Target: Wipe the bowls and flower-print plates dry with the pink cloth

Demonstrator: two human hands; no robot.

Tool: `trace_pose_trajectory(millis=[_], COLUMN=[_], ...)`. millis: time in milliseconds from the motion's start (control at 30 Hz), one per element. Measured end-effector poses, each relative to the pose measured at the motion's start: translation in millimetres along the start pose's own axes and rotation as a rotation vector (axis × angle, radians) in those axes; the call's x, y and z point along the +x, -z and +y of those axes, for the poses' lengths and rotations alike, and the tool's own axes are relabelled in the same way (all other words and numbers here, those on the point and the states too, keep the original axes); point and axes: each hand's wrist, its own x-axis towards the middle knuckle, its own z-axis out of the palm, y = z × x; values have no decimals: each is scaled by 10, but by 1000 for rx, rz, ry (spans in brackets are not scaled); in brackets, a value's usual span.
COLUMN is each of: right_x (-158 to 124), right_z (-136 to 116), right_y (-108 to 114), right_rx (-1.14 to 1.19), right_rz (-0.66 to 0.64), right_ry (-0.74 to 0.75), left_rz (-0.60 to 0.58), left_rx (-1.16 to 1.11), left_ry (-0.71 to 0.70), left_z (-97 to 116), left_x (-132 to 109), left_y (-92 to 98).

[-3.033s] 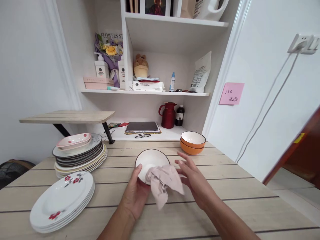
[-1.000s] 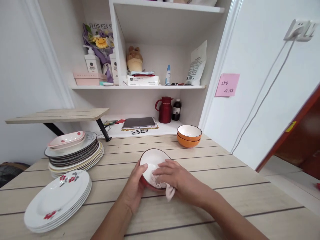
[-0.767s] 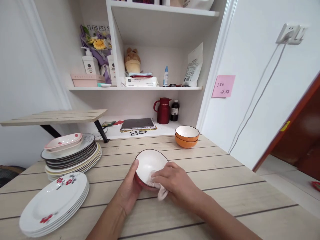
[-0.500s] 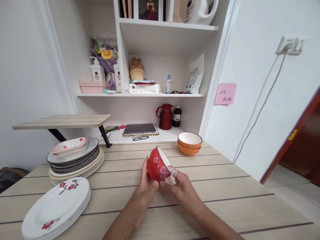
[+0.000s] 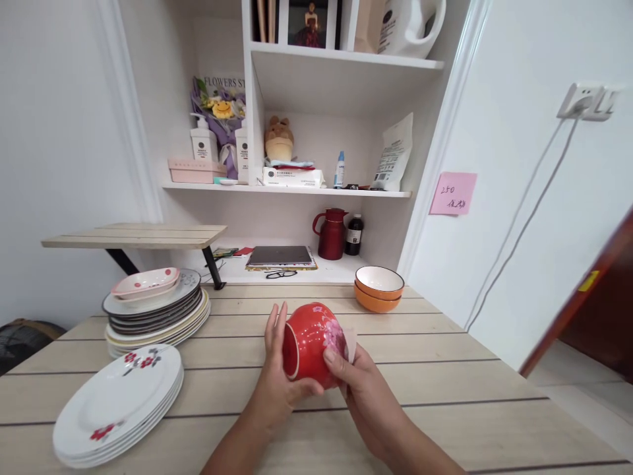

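Note:
A red bowl (image 5: pixel 309 336) with pink flowers is held above the table, tipped on its side with its foot ring toward the left. My left hand (image 5: pixel 279 369) grips it near the base, thumb underneath and fingers behind. On the right, my right hand (image 5: pixel 363 386) holds the rim side, with its thumb on the outer wall. A pale cloth (image 5: pixel 351 344) shows between that hand and the bowl; most of it is hidden. The bowl's inside faces away from me.
Two stacked orange bowls (image 5: pixel 379 290) stand at the back right. At the left are white flowered plates (image 5: pixel 109 402) and a taller stack of plates (image 5: pixel 158 313) with small dishes on top. A raised wooden shelf (image 5: pixel 133 235) overhangs the back left.
The bowl has turned so its base points left and its opening faces away. My right thumb now lies on its outside, and the cloth is less visible. The view has shifted slightly.

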Motion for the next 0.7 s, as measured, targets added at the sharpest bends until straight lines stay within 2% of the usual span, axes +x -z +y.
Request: trace_pose_trajectory(millis=[67,133,200,300,400,467,533,600,700], right_x=[10,14,3,-41,-85,-91,-71,-27,47], right_z=[-6,0,20,55,65,61,61,72,105], right_y=[8,21,29,22,3,2,23,61,126], right_rx=[71,92,55,-87,-344,-548,-741,-908,-1086], right_rz=[5,-11,-30,-74,-219,-323,-387,-448,-533], right_ry=[-26,-37,-42,7,142,266,403,520,620], left_rz=[-61,-64,-19,40,65,16,-39,-38,-21], left_rx=[-10,-57,-208,-500,-676,-784,-879,-956,-1039], left_ry=[-29,-21,37,199,336,453,577,664,761], left_z=[50,114,179,256,284,279,267,259,258], left_x=[-7,-13,-20,-42,-84,-113,-128,-126,-99], left_y=[0,-23,-71,-149,-177,-163,-136,-107,-72])
